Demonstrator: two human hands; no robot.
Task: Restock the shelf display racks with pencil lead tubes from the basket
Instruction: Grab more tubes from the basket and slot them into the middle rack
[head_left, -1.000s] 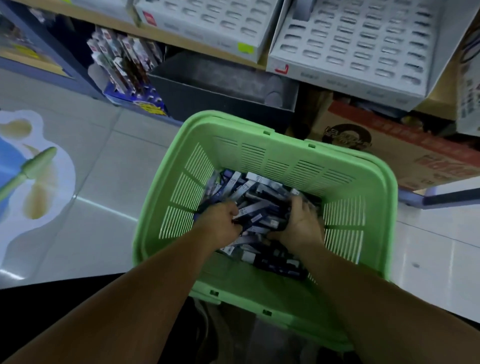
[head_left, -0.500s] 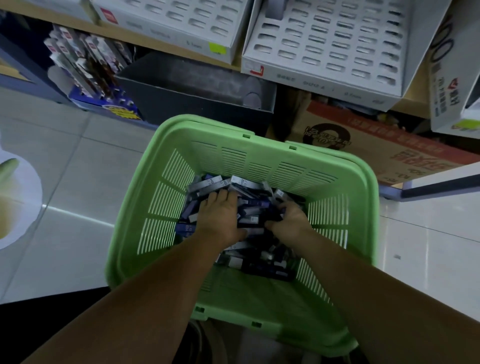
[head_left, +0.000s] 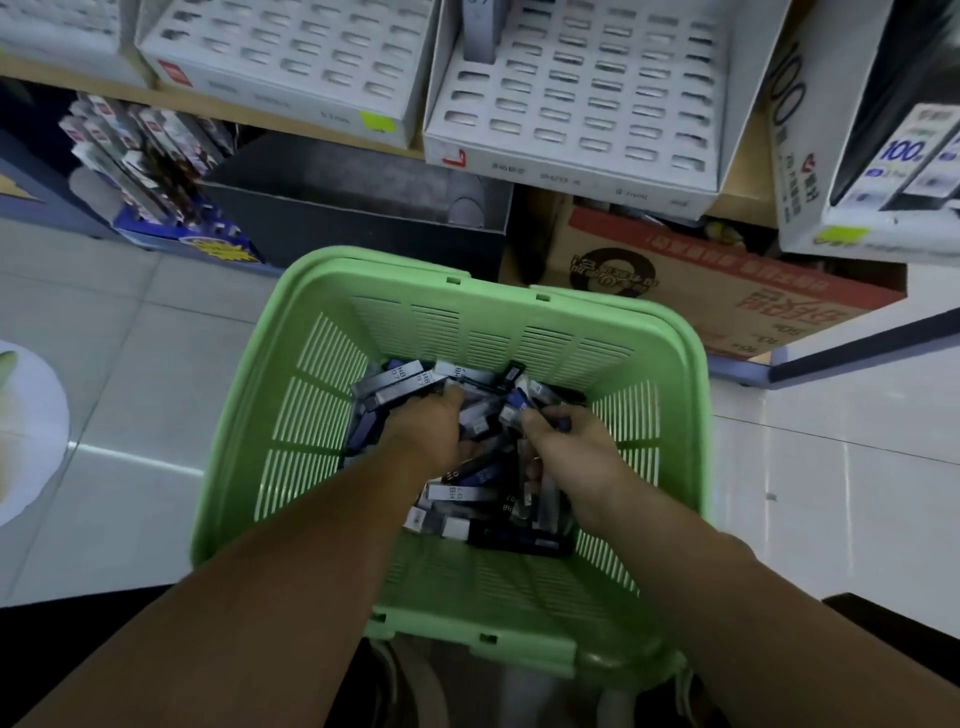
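A green plastic basket (head_left: 311, 291) sits in front of me with a heap of pencil lead tubes (head_left: 467, 493) in its bottom. Both my hands are down inside it. My left hand (head_left: 423, 428) curls around a bunch of tubes at the left of the heap, with tube ends sticking out past the fingers. My right hand (head_left: 566, 436) pinches a dark blue tube between thumb and fingers. Two white slotted display racks (head_left: 576, 98) (head_left: 280, 57) stand on the shelf above the basket, most slots empty.
A dark open box (head_left: 353, 208) and a brown carton (head_left: 727, 291) sit under the shelf behind the basket. A blue stand of packaged pens (head_left: 156, 171) is at the left. A white box marked 100 (head_left: 810, 145) stands at the right. Pale floor tiles flank the basket.
The view has tilted up toward the shelf. My left hand has closed around a bunch of tubes, and my right hand has shifted up and right to pinch a blue tube.
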